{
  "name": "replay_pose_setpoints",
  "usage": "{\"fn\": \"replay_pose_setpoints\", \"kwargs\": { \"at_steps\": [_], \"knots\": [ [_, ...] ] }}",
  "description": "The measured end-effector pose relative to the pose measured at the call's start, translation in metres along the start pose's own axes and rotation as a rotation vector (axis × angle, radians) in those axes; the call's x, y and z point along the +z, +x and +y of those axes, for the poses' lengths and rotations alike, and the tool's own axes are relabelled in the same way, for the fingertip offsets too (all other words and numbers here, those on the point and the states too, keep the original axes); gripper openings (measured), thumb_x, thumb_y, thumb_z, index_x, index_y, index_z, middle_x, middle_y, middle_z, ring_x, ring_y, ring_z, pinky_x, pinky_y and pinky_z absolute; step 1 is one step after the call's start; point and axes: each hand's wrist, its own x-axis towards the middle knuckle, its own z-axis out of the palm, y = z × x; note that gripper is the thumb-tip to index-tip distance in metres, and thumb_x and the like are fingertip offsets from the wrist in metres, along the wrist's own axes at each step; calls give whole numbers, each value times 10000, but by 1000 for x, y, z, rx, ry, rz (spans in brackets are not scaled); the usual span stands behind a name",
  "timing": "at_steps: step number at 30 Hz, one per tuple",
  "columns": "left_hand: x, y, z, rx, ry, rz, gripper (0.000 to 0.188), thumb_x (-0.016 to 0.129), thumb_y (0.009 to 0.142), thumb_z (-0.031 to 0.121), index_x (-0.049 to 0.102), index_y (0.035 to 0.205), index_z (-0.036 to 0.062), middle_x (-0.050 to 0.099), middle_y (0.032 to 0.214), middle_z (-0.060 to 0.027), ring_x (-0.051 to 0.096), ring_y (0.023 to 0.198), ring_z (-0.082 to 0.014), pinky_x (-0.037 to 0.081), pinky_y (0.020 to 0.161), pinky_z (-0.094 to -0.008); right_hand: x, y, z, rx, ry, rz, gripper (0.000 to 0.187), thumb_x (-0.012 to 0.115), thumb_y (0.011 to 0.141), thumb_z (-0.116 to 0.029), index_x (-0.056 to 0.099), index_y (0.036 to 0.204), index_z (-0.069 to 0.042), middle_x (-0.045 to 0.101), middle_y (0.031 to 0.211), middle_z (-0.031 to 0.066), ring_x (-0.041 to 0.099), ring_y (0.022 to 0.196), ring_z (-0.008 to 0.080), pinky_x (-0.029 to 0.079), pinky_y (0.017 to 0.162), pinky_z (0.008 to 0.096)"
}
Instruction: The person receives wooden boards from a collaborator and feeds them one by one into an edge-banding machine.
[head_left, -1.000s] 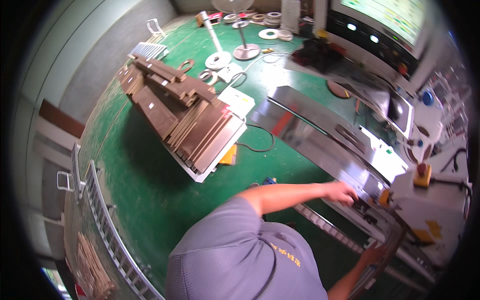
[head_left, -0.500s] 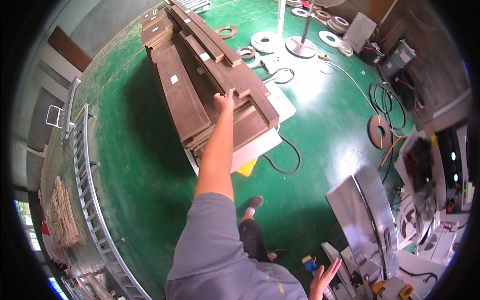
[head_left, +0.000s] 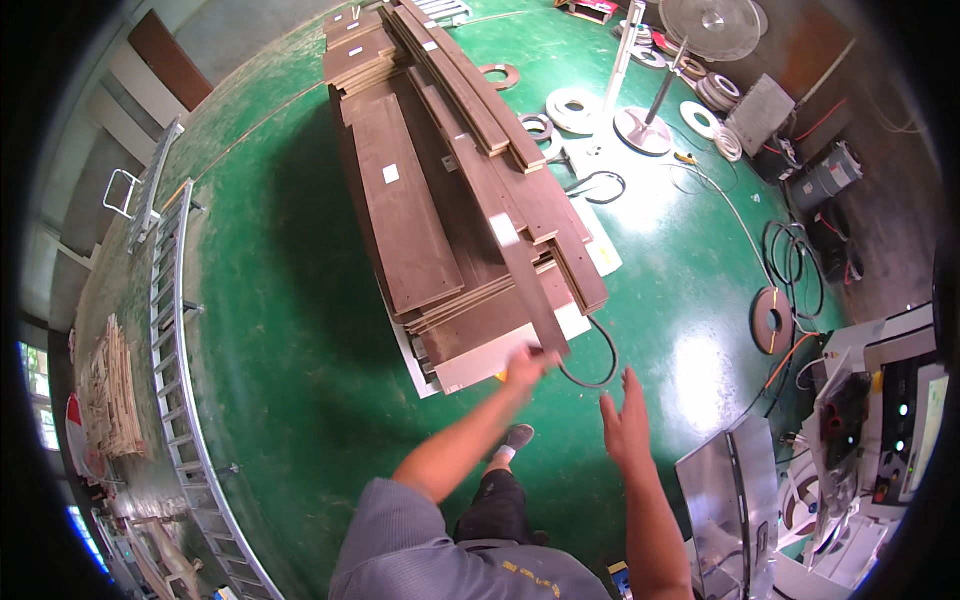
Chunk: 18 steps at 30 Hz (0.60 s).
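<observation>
A stack of dark brown boards [head_left: 420, 210] lies on a white base on the green floor. My left hand [head_left: 528, 365] grips the near end of one long narrow brown strip [head_left: 515, 260], which rises off the stack and is blurred. My right hand [head_left: 627, 418] hangs open to the right of that end, fingers spread, holding nothing. My grey sleeve and both forearms come in from the bottom.
A metal machine [head_left: 740, 500] with a control panel [head_left: 900, 410] stands at the lower right. Black cables [head_left: 800, 260], tape rolls [head_left: 772, 318] and a stand base [head_left: 643, 130] lie right of the stack. A roller rack [head_left: 170, 300] and slats [head_left: 110, 390] are on the left.
My left hand has drawn back from the top of the stack to its near edge and taken hold of a narrow strip. My right hand has left the machine and come up beside it.
</observation>
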Motion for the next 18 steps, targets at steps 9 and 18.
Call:
{"fn": "replay_pose_setpoints", "kwargs": {
  "at_steps": [9, 18],
  "knots": [
    [23, -152, -84, -210, -135, -627, 268, 665, 912, 201, 596, 1117, 42, 655, 1070, -71, 636, 954, -170, 509, 826, -315, -5, -51, 6, 321, -57, -8, 399, 582, 941, -363, 665, 826, 11, 632, 752, 237, 614, 681, 378, 457, 621, 445],
    [226, -260, -73, 12, 62, -798, 474, 525, 997, 274, 352, 1374, 45, 639, 1117, -105, 652, 962, -199, 556, 826, -364, -122, -434, 97, 569, -102, 440, 253, 717, 847, -274, 651, 897, -36, 660, 701, 170, 664, 675, 341, 519, 631, 423]
  ]
}}
